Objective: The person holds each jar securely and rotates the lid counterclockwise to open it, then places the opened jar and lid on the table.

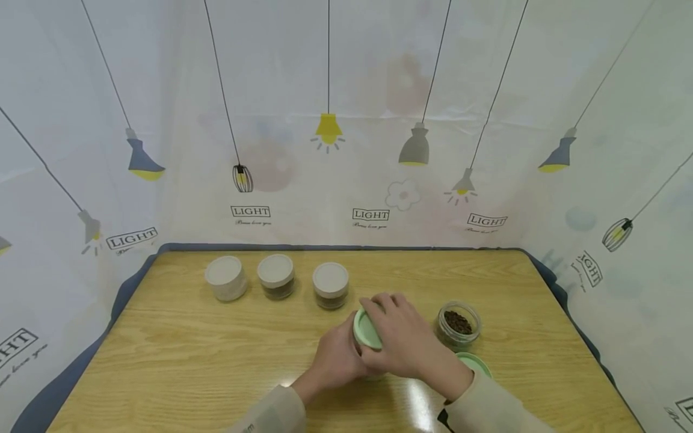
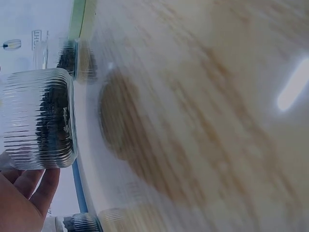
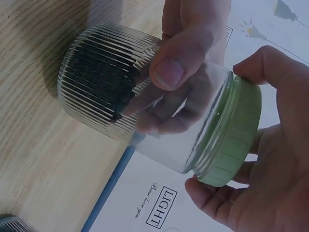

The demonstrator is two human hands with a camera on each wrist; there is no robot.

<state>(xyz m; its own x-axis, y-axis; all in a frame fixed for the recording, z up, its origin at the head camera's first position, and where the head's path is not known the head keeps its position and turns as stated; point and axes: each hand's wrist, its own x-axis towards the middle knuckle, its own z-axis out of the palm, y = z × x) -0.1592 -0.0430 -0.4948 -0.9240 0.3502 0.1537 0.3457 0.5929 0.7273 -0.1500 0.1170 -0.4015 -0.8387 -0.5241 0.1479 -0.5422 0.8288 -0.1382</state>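
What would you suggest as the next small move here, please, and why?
Probably twist the lid off: the right hand grips it, the left hand holds the jar, and an open jar stands nearby.

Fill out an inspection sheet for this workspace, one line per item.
Surface: wood-grain table, glare near the front.
Job's things: ribbed jar with dark contents; green lid at its mouth, tightness unclear.
Clutter: three white-lidded jars toward the back left; open jar of brown pieces at right; second green lid nearer the person, partly hidden.
Hands: left hand grips the ribbed jar; right hand holds the green lid in its fingers.
Cables: dark strip at the right sleeve, type unclear; otherwise only printed lamp cords.
Surroundings: pale backdrop printed with lamps and "LIGHT".
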